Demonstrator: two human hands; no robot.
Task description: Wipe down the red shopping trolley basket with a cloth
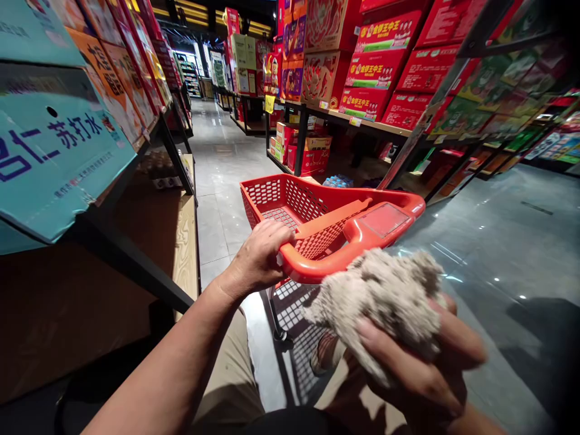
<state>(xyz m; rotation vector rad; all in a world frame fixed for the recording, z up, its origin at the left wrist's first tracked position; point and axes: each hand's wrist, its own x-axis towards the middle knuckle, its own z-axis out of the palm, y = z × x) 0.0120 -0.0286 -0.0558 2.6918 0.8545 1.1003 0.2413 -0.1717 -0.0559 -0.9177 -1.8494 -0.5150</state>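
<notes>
A red plastic shopping cart [312, 266] stands right in front of me, its basket pointing ahead and to the left. My left hand [260, 257] is closed round the left end of the cart's handle. In my right hand [421, 362] is a bunched, greyish cleaning cloth [385, 296], gripped between thumb and fingers just on the near side of the handle. The cloth covers part of the handle's lower edge from view; whether it touches the handle I cannot tell. The cart's basket shows its bare grid floor.
On the left, a shelf with a light-blue carton [58, 139] and orange boxes juts close to my left arm. Red boxes [380, 66] are stacked on a shelf to the right, beside a slanted metal post [426, 115]. A grey tiled aisle [208, 145] runs ahead.
</notes>
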